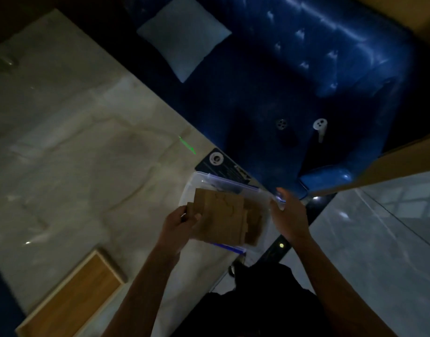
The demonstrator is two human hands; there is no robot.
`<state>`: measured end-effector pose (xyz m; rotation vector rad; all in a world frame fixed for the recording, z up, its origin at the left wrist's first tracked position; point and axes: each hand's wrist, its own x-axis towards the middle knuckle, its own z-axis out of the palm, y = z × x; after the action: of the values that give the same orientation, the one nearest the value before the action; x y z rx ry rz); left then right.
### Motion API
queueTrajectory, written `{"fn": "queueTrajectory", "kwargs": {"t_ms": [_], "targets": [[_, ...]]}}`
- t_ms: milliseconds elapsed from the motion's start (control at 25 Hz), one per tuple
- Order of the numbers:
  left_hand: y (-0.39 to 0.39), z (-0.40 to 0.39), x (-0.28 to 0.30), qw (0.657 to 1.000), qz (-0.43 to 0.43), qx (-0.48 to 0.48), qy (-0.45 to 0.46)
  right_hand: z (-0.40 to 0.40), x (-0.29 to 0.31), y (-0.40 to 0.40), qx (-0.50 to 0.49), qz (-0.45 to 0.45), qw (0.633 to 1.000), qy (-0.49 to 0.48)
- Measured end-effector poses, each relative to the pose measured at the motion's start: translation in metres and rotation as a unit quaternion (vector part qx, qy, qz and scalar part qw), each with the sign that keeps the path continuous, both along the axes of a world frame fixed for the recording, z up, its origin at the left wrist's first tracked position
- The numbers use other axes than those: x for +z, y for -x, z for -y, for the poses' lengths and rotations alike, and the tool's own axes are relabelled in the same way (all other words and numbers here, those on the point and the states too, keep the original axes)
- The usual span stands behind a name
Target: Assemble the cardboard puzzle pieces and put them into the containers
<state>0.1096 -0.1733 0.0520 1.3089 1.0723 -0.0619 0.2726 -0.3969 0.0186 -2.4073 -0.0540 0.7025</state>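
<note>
Assembled cardboard puzzle (221, 216), flat brown sheet, sits over the clear plastic container (263, 203) at marble table (75, 142) edge. Left hand (178, 223) pinches its left edge, thumb on top. Right hand (289, 212) open, fingers at container's right rim; contact unclear in dim light. Blue sofa (306, 81) behind.

very dim, grainy, soft motion blur throughout; glare streaks on blue sofa (318, 57); wide-angle bending at edges; light source possibly overhead.
</note>
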Motion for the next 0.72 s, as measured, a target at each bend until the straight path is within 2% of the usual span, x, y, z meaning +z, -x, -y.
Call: {"fn": "queueTrajectory", "kwargs": {"t_ms": [120,520,720], "targets": [[-0.022,0.008,-0.017,0.999,-0.014,-0.03,0.02,0.007,-0.009,-0.012,0.007,-0.062,0.998,0.002],[-0.06,0.03,-0.047,0.993,-0.085,-0.086,-0.007,0.015,-0.024,-0.015,0.06,-0.044,0.996,-0.045],[-0.064,0.037,-0.052,0.992,-0.101,-0.078,0.003,0.016,-0.027,-0.013,0.064,-0.023,0.996,-0.054]]}}
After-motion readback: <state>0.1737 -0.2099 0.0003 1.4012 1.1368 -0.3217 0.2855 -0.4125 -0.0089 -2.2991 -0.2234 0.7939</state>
